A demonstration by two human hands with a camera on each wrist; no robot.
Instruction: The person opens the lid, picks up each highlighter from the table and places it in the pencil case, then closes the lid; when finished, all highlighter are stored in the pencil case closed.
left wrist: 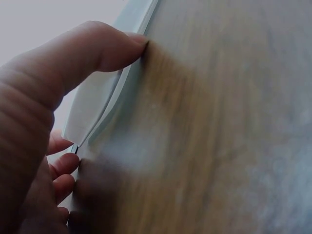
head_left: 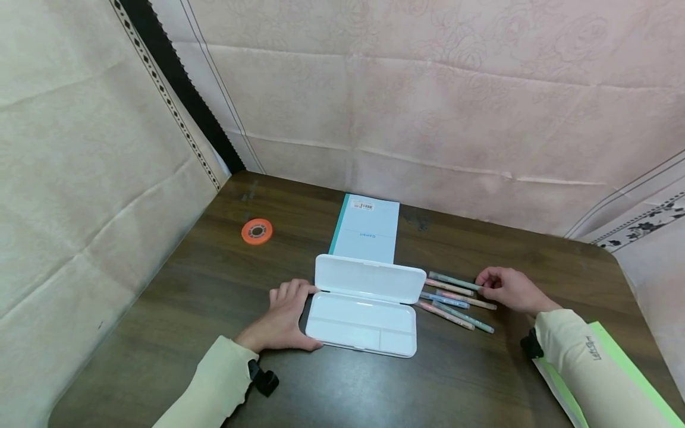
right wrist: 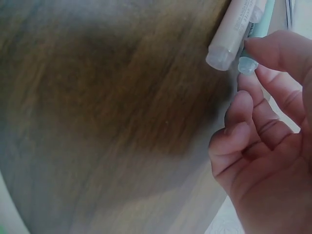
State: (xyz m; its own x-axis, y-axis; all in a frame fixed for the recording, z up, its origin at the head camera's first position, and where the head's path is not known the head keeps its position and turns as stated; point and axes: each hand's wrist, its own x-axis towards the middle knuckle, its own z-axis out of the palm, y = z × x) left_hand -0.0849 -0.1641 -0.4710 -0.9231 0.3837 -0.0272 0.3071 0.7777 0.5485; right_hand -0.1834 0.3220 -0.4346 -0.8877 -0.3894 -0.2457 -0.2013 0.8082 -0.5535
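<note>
A white pencil case (head_left: 361, 324) lies with its lid (head_left: 369, 278) raised and its shallow compartments showing. My left hand (head_left: 289, 315) grips its left end, the thumb (left wrist: 117, 46) at the front edge and the fingertips (left wrist: 64, 163) by the back corner. To the right of the case, several pastel pens (head_left: 449, 315) lie loosely side by side. My right hand (head_left: 511, 289) pinches the end of the rearmost pen, a pale green one (head_left: 452, 280), between thumb and forefinger. In the right wrist view, the pinched pen's clear end (right wrist: 247, 66) sits next to a pale pink pen (right wrist: 229, 39).
Behind the lid lies a light blue box or booklet (head_left: 369, 229) with a barcode label. An orange ring-shaped roll (head_left: 257, 231) rests at the back left of the wooden table (head_left: 192, 297). A green folder or book (head_left: 615, 351) lies under my right forearm. Patterned cloth (head_left: 428, 107) hangs behind.
</note>
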